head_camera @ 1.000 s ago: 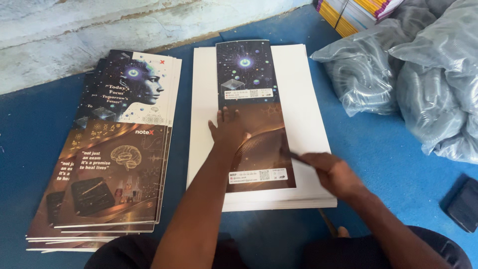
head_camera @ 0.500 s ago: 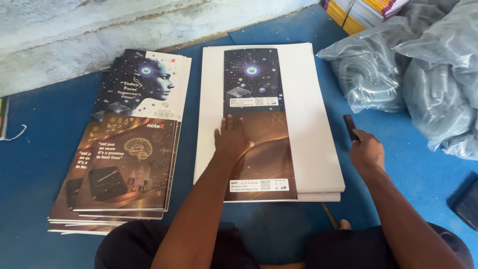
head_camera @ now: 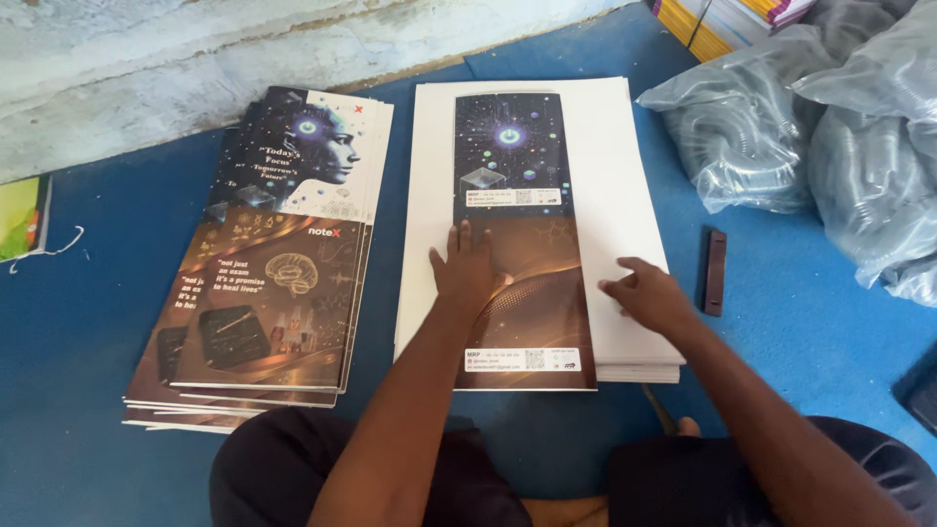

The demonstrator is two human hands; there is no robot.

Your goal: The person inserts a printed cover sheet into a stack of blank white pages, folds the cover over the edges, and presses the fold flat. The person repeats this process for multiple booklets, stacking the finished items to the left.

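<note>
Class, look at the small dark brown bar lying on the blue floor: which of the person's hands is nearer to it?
Right. The right hand rests on the white sheet stack just left of the dark brown bar; the left hand presses the printed cover, farther away.

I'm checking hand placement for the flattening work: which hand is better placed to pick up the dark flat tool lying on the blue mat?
Right. The right hand rests at the white stack's right edge, next to the dark tool; the left hand presses the printed cover.
</note>
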